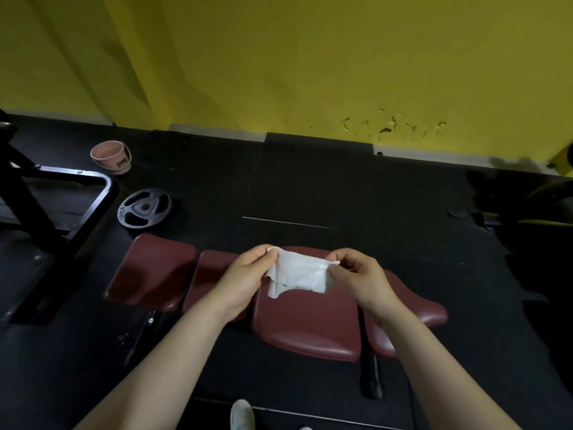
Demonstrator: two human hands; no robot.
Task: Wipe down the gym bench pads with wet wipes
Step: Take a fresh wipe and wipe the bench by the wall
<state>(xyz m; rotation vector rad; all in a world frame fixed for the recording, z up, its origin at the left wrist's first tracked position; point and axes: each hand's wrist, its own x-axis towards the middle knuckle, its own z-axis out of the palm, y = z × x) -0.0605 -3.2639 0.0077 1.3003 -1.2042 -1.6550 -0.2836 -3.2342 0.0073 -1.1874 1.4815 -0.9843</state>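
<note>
- Wet wipe (297,274) pinched at its upper corners: left hand (248,276) on one side, right hand (359,279) on the other, both clamped on the sheet.
- Held in the air above the dark red bench pads (307,324), not touching them.
- Spread fully flat before lowering; creases waste wiping surface.
- Start at the small end pad (152,271), work across in overlapping strokes.
- Keep clear of the floor (310,187) to avoid picking up grit.

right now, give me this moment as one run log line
phase: unfolding wipe | left hand: pinching wet wipe | right hand: pinching same wipe | bench pads: wipe held above, apparently no contact
</note>
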